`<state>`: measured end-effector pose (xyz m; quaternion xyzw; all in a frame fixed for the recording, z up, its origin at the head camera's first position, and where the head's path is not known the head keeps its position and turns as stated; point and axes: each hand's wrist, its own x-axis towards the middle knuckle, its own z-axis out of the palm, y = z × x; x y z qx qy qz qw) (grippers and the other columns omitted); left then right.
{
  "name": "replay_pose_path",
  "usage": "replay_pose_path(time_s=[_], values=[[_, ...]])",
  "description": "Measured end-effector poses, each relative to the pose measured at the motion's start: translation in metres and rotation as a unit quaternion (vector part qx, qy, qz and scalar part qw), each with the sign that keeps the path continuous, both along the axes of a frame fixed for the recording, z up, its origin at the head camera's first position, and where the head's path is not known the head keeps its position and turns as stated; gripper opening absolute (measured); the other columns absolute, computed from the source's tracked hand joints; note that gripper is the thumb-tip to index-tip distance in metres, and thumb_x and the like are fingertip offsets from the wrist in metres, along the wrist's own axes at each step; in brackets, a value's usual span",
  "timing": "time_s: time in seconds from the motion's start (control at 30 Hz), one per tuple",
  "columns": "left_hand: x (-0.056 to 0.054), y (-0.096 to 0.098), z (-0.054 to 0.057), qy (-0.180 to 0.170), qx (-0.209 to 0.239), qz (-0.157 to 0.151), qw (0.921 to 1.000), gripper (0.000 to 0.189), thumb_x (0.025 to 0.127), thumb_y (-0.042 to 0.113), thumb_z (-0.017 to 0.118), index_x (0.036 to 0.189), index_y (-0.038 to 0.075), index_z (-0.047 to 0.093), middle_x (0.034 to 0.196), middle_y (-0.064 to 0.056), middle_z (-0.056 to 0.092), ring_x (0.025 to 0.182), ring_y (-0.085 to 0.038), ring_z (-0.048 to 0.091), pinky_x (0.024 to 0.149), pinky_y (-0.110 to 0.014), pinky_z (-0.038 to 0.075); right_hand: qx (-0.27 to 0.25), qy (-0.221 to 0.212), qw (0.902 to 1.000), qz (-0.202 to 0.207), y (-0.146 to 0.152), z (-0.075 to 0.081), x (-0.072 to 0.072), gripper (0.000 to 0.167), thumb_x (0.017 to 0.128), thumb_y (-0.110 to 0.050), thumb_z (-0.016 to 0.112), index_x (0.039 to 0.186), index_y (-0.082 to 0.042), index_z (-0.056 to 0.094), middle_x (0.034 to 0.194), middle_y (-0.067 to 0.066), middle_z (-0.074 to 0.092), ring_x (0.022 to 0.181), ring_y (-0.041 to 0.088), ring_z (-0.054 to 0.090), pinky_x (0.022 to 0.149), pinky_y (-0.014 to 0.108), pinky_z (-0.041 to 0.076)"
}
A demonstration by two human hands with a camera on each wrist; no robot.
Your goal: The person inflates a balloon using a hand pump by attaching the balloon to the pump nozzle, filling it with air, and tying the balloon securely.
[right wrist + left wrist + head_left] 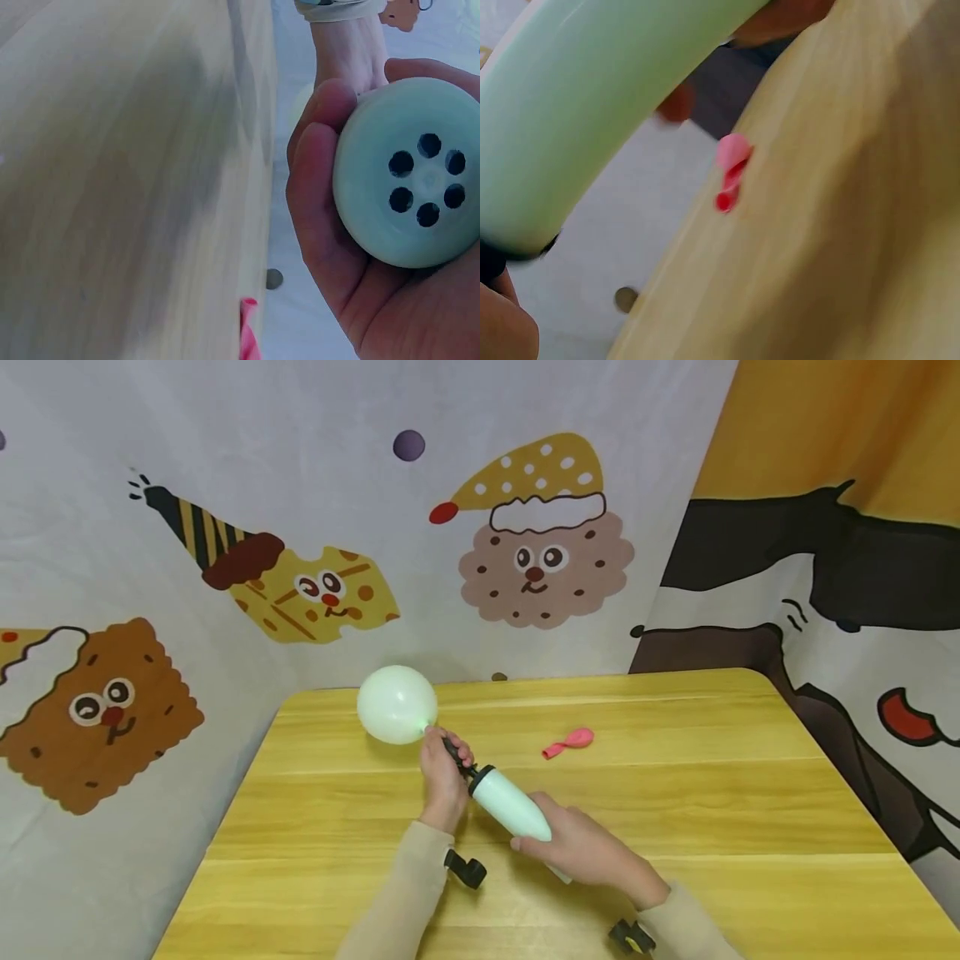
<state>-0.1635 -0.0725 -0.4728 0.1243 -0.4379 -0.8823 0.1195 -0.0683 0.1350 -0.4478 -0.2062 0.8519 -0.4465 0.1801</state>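
Observation:
A pale green balloon, round and inflated, hangs over the far left of the table with its neck at my left hand. That hand's fingers curl round the black nozzle end of a mint-green balloon pump and the balloon's neck; the exact join is hidden by the fingers. My right hand grips the pump's green body at the near end. In the right wrist view, the pump's round end shows several holes. The pump's body fills the upper left of the left wrist view.
A limp pink balloon lies on the wooden table, beyond the pump and to the right. Behind the table hangs a white cloth with cartoon prints. Black wrist mounts sit on the beige sleeves.

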Motion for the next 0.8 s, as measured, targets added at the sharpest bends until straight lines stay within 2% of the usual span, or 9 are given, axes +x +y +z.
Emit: replay_pose_path(time_s=[0.17, 0.3, 0.4, 0.6, 0.8], values=[[-0.012, -0.028, 0.012, 0.013, 0.020, 0.030, 0.9993, 0.044, 0.115, 0.033, 0.029, 0.084, 0.008, 0.046, 0.064, 0.001, 0.047, 0.050, -0.008, 0.044, 0.046, -0.018, 0.038, 0.014, 0.008, 0.9997, 0.018, 0.017, 0.008, 0.008, 0.063, 0.098, -0.046, 0.069, 0.147, -0.012, 0.049, 0.096, 0.000, 0.066, 0.068, 0.010, 0.061, 0.058, 0.030, 0.054], [-0.020, -0.051, 0.021, 0.026, 0.040, 0.071, 0.9963, 0.038, 0.115, 0.032, 0.032, 0.086, 0.011, 0.046, 0.069, 0.000, 0.049, 0.050, -0.007, 0.044, 0.045, -0.017, 0.037, 0.022, 0.011, 0.9990, 0.038, 0.034, 0.013, 0.014, 0.059, 0.099, -0.045, 0.069, 0.147, -0.018, 0.049, 0.094, -0.003, 0.066, 0.067, 0.008, 0.061, 0.060, 0.029, 0.053], [-0.021, -0.057, 0.024, 0.033, 0.041, 0.078, 0.9956, 0.038, 0.115, 0.031, 0.032, 0.086, 0.011, 0.046, 0.069, 0.000, 0.049, 0.050, -0.008, 0.045, 0.045, -0.017, 0.037, 0.012, 0.013, 0.9988, 0.046, 0.039, 0.013, 0.016, 0.057, 0.099, -0.043, 0.069, 0.146, -0.018, 0.050, 0.091, -0.004, 0.066, 0.064, 0.008, 0.061, 0.057, 0.029, 0.053], [-0.014, -0.038, 0.019, 0.033, 0.008, 0.045, 0.9984, 0.041, 0.115, 0.034, 0.029, 0.086, 0.010, 0.046, 0.068, 0.000, 0.049, 0.050, -0.008, 0.045, 0.045, -0.018, 0.038, 0.012, 0.018, 0.9992, 0.034, 0.024, 0.004, 0.016, 0.059, 0.098, -0.046, 0.069, 0.144, -0.014, 0.048, 0.092, -0.003, 0.064, 0.067, 0.007, 0.061, 0.055, 0.029, 0.054], [-0.006, -0.014, 0.012, 0.025, 0.003, 0.018, 0.9995, 0.041, 0.116, 0.034, 0.028, 0.087, 0.010, 0.046, 0.069, 0.001, 0.049, 0.051, -0.007, 0.044, 0.045, -0.018, 0.038, 0.014, 0.021, 0.9997, 0.006, 0.008, 0.004, 0.012, 0.060, 0.097, -0.045, 0.070, 0.140, -0.008, 0.050, 0.090, 0.000, 0.063, 0.066, 0.009, 0.060, 0.053, 0.030, 0.053]])
